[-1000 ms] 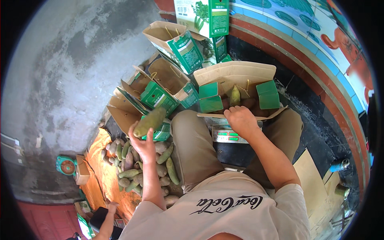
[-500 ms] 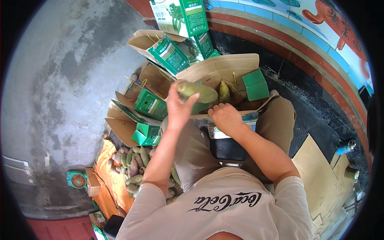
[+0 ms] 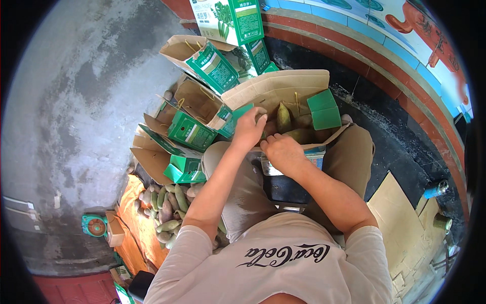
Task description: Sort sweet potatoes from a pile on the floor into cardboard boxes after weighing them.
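An open cardboard box [image 3: 276,87] with green flaps stands in front of me, between my knees. Inside, one green radish [image 3: 284,117] points upward and another radish [image 3: 301,135] lies along the near wall; others are partly hidden. Fingers curled over the near edge, my right hand [image 3: 284,153] grips the box wall. Over the left end of the box is my left hand [image 3: 248,129], thumb and fingers apart, with no radish visible in it. It is close to the green left flap [image 3: 242,111], and whether it touches the flap I cannot tell.
Several open green-and-brown boxes [image 3: 192,130] stand to the left, with more stacked behind [image 3: 215,66]. A heap of radishes [image 3: 164,207] lies by my left leg on an orange sheet [image 3: 132,228]. A scale [image 3: 316,156] sits under the box. Flat cardboard [image 3: 397,215] lies to the right.
My left hand has let go of the radish it held above the box and moved right and slightly down. A radish now shows lying at the near wall. My right hand has barely shifted.
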`<state>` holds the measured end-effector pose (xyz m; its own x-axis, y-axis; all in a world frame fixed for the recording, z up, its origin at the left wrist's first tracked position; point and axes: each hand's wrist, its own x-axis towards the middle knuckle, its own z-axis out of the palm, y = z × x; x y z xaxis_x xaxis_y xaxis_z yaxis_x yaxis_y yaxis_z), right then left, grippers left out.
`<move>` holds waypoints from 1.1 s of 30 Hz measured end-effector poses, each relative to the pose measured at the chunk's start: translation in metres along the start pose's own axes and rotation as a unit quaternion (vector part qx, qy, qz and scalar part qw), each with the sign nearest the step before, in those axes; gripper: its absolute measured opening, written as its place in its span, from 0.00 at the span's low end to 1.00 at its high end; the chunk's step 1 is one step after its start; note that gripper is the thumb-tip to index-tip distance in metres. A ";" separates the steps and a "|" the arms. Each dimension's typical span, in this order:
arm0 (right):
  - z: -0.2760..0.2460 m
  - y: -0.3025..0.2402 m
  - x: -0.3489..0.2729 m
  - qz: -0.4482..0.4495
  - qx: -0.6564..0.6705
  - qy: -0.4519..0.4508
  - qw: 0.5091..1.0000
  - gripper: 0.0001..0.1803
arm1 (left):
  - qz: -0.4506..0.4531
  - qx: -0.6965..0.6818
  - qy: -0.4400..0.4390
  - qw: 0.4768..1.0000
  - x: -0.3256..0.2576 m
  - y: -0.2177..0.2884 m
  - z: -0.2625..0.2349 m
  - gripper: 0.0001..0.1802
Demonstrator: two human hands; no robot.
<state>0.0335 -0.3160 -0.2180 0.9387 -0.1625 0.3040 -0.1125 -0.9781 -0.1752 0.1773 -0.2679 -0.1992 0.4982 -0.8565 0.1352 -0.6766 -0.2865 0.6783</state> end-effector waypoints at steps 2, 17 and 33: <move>0.002 -0.002 0.000 0.001 -0.003 0.007 1.000 0.04 | 0.021 -0.018 0.035 0.999 -0.014 -0.003 -0.016 0.09; 0.002 0.000 0.002 -0.006 -0.028 0.038 0.999 0.05 | -0.097 0.193 0.277 0.936 -0.204 -0.151 -0.080 0.07; 0.000 0.001 0.005 -0.022 -0.085 0.057 0.995 0.04 | -0.606 0.181 -0.276 0.724 -0.501 -0.253 0.036 0.25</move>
<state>0.0385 -0.3179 -0.2168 0.9016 -0.1241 0.4143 -0.1353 -0.9908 -0.0024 0.0798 0.2178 -0.4651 0.6198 0.1062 -0.7775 -0.0702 -0.9793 -0.1898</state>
